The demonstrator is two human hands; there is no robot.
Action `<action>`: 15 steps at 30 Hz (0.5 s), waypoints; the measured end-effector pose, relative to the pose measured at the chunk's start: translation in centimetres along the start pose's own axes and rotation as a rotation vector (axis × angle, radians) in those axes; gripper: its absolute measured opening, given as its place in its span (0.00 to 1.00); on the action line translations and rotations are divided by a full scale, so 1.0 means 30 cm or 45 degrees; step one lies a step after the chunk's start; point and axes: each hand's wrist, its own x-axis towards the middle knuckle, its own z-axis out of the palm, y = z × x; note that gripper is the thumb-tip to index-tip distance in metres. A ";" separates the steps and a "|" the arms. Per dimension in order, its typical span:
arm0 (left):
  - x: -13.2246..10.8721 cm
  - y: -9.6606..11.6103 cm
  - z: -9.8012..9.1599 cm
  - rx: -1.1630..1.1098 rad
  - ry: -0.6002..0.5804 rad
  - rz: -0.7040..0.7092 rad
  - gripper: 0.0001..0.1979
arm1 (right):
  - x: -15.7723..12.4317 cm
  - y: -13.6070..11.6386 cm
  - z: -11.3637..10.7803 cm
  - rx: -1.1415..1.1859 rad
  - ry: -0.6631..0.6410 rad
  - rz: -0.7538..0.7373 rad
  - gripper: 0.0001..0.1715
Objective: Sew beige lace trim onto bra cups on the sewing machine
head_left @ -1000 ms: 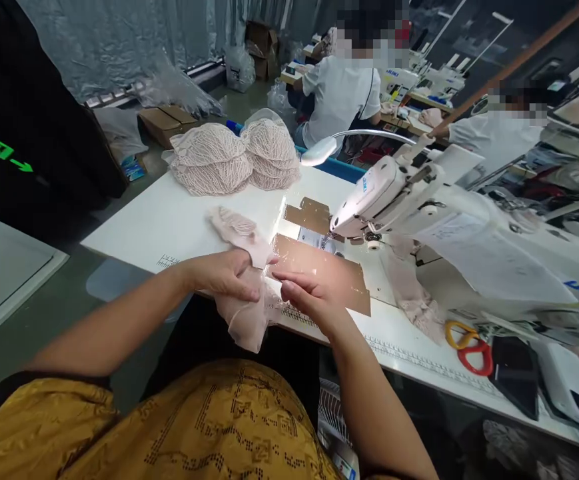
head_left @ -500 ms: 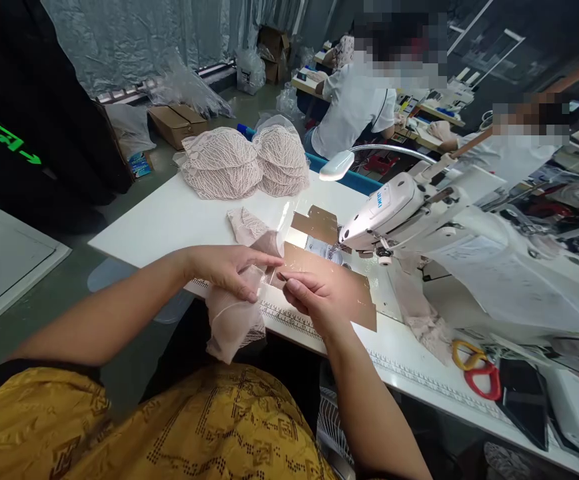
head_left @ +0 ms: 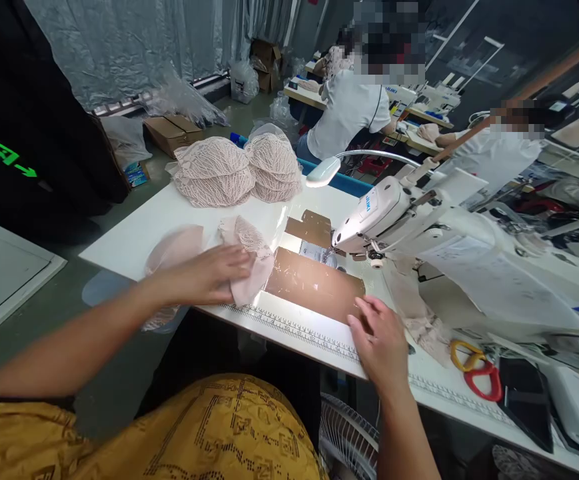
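Note:
My left hand (head_left: 204,275) lies flat, fingers stretched, on a pale pink lace garment piece (head_left: 249,257) spread over the white table (head_left: 149,227). A pink mesh part of it (head_left: 172,248) fans out left of the hand. My right hand (head_left: 382,340) rests open near the table's front edge, fingertips by the corner of a brown cardboard guide (head_left: 314,283) taped in front of the sewing machine (head_left: 409,213). A printed ruler (head_left: 294,328) runs along the front edge between my hands.
Two stacks of pink lace cups (head_left: 239,170) sit at the table's far side. Scissors with red and yellow handles (head_left: 474,363) and a dark phone (head_left: 524,390) lie at the right. A lamp (head_left: 324,172) hangs over the needle. Other people work at tables behind. A fan (head_left: 346,440) stands under the table.
My hands have parted: the left slid the pink piece leftward and flattened it on the table, the right let go and moved right to the cardboard's near corner.

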 end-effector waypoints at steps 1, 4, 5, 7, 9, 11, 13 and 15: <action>0.022 0.031 0.031 -0.055 0.063 0.064 0.16 | 0.017 -0.054 -0.006 0.163 -0.031 -0.042 0.23; 0.086 0.118 0.065 -0.284 0.109 0.224 0.13 | 0.077 -0.235 -0.014 0.692 -0.252 -0.165 0.33; 0.096 0.143 0.059 -0.361 0.079 0.253 0.13 | 0.093 -0.287 -0.011 0.854 -0.372 -0.150 0.37; 0.087 0.178 0.035 -0.439 0.095 0.217 0.13 | 0.107 -0.358 -0.001 1.148 -0.563 0.004 0.27; 0.039 0.182 0.014 -0.356 0.274 0.037 0.15 | 0.100 -0.377 0.006 1.402 -0.734 0.188 0.16; -0.036 0.154 0.009 -0.132 0.474 -0.200 0.18 | 0.076 -0.350 -0.004 1.622 -0.793 0.345 0.15; -0.116 0.106 0.023 0.164 0.502 -0.438 0.25 | 0.046 -0.295 -0.041 1.810 -0.651 0.442 0.21; -0.175 0.054 0.047 0.327 0.372 -0.627 0.27 | 0.018 -0.234 -0.103 1.936 -0.329 0.448 0.26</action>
